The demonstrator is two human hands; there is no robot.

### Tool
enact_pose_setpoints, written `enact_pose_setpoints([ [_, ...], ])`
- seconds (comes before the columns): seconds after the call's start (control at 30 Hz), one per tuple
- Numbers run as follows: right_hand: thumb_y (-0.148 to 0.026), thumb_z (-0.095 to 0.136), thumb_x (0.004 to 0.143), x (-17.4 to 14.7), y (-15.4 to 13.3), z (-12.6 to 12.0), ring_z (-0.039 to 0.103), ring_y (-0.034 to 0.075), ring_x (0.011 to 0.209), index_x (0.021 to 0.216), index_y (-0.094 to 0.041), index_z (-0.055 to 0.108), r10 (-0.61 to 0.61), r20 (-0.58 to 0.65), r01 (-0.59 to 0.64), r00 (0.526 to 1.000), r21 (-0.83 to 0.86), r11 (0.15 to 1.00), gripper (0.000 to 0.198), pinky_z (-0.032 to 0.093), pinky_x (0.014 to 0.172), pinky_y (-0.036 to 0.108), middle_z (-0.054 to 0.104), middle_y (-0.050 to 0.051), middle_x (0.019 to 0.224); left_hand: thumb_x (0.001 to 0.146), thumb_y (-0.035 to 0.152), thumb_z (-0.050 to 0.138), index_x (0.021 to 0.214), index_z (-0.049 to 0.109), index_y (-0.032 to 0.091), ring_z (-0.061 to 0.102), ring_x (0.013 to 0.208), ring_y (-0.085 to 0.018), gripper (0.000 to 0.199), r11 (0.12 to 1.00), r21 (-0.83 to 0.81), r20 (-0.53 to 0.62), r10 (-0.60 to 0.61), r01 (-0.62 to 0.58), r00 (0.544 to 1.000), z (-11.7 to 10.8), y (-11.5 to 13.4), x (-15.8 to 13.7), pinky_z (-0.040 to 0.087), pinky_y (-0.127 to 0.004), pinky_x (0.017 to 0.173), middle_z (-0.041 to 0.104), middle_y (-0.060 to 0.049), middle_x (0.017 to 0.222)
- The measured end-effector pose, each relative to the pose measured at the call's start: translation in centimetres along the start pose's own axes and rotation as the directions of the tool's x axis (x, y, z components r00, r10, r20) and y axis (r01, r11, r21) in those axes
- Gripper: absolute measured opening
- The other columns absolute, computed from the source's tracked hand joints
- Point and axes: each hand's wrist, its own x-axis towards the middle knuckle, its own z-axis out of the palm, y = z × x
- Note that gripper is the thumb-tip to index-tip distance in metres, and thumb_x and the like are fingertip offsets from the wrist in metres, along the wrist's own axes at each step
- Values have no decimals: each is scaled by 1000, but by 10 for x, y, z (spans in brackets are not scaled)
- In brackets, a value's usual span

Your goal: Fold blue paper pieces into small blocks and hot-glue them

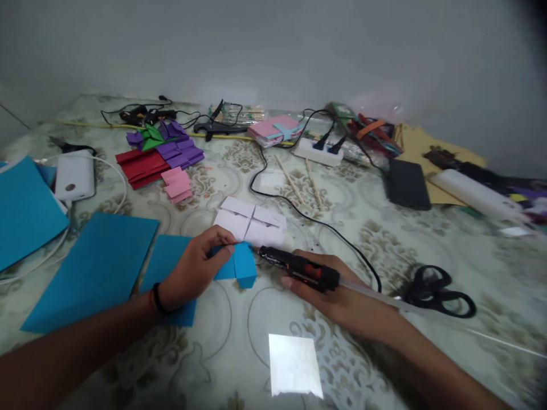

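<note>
My left hand (200, 265) pinches the upper edge of a small folded blue paper piece (245, 263), with thumb and fingertips closed on it. In my right hand (316, 290) lies a black glue gun (299, 267), its nozzle pointing left at the top corner of the folded piece. Whether the nozzle touches the paper I cannot tell. From the gun's rear a long clear glue stick (448, 322) runs off to the right. Just behind the blue piece are white folded papers (250, 221). Under my left wrist is a blue sheet (164, 259).
Larger blue sheets (96, 270) and a white power bank (74, 175) with a cable lie left. Folded red paper (142, 168) and purple paper (179, 149) sit behind. Black scissors (440, 293) rest by my right forearm. A black cord (307, 213) crosses from the power strip (318, 152).
</note>
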Motion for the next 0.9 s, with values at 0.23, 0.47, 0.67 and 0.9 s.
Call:
enact_pose_setpoints([
  [0.23,-6,58,83,-28,7,-17,62,22,80,89,-19,60,-74,-81,25,994,-486,873,14,51,72,32,64,9,92,89,26,62,91,64,21,66,90,-18,6,1000,-3,9,16,-16,1000,-1,-5,1,48,-29,81,70,-1,89],
  [0.47,-23,60,94,-65,48,-32,65,29,121,124,-22,64,-99,-127,24,987,-489,872,30,54,104,45,64,15,132,88,29,62,91,65,22,67,91,-19,8,998,25,10,49,-49,999,-2,-9,2,49,-29,80,70,0,90],
  [0.67,-28,52,86,-115,112,-110,72,36,105,102,-22,71,109,-410,-329,906,-519,788,26,56,98,56,75,15,113,88,30,63,92,65,21,67,93,-20,10,999,8,16,53,-53,998,-1,-8,2,49,-30,82,70,-2,92],
  [0.9,-32,59,78,-141,148,-123,74,38,101,109,-22,76,196,-350,-354,916,-474,806,36,59,90,54,77,16,112,87,29,64,89,66,21,67,89,-20,9,997,14,7,74,-74,997,-1,-5,3,50,-30,80,71,-2,88],
])
